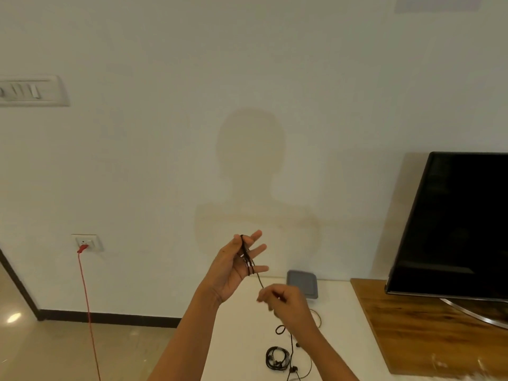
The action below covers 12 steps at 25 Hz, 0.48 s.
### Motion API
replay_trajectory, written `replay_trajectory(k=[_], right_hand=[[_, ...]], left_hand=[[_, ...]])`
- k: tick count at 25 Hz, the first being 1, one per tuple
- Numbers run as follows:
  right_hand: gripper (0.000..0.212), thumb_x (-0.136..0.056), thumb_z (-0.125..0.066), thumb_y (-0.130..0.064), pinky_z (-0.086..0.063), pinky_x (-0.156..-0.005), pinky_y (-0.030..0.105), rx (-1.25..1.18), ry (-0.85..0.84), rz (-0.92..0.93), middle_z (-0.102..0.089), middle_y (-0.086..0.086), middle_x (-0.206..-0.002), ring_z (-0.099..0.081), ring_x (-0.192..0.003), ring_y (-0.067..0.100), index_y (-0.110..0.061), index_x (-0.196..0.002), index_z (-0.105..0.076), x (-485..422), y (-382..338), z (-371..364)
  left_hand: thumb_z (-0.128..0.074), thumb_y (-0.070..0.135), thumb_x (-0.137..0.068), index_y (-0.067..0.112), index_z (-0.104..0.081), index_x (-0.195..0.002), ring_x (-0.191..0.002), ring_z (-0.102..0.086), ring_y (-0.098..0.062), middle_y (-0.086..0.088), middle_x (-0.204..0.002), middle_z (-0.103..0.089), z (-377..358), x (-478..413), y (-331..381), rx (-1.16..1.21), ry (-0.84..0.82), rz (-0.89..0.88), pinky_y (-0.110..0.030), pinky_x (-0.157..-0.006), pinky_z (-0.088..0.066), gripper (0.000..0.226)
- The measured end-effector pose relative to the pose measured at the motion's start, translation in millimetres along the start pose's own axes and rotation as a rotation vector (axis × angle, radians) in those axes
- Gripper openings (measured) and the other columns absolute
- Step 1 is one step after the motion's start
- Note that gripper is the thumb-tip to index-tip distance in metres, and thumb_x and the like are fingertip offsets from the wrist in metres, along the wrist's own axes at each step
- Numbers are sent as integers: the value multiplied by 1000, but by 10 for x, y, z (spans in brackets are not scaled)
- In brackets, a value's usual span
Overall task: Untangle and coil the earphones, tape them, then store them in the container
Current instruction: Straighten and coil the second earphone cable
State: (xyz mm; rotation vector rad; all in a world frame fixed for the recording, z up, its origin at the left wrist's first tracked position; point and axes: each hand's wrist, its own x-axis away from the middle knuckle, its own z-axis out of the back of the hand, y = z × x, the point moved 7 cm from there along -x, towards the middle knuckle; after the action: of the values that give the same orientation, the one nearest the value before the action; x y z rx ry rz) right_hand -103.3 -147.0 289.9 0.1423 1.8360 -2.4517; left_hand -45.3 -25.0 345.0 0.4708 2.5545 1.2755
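My left hand is up, fingers spread wide with the cord looped round them. It slants down-right to my right hand, which pinches it closer to me, over the desk.

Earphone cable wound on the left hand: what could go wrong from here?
The cable loops sit on the straight, spread fingers of the left hand and may slip off. Below the right hand, the trailing part forms a small loop; pulling may tighten it into a knot. It passes the coiled earphones and may drag them.
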Motion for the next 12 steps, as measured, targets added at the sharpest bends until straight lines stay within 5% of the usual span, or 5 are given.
replay_trajectory(k=[3,7,9,12], right_hand=[[26,-88,-59,-12,-41,-54,16,62,-70,89,-70,-10,-71,-54,-55,2,-25,-68,-69,149,-298,11],[22,-84,-58,-30,-32,-47,21,-31,-49,187,-58,0,-56,-41,-48,11,-26,-63,-66,98,-922,177],[25,-90,-56,-22,-32,-46,17,-101,1,219,-58,-4,-56,-41,-44,4,-15,-68,-65,-27,-1156,289],[26,-95,-50,-15,-35,-49,12,-25,106,258,-55,-17,-54,-42,-45,1,-14,-72,-62,-283,-1285,437]], left_hand=[[-52,34,-86,10,-65,-91,-126,-50,-35,0,-132,-61,226,-41,26,-212,86,-26,-60,-83,-50,28],[-54,42,-91,20,-72,-87,-112,-56,-20,11,-114,-68,141,40,-105,-563,-33,53,-47,-80,-44,29],[-49,40,-95,21,-73,-83,-103,-58,-18,7,-105,-71,57,111,-185,-612,-79,112,-42,-75,-40,32],[-42,32,-97,10,-67,-88,-114,-62,-22,-9,-115,-70,-101,186,-225,-592,-126,171,-49,-80,-47,34]])
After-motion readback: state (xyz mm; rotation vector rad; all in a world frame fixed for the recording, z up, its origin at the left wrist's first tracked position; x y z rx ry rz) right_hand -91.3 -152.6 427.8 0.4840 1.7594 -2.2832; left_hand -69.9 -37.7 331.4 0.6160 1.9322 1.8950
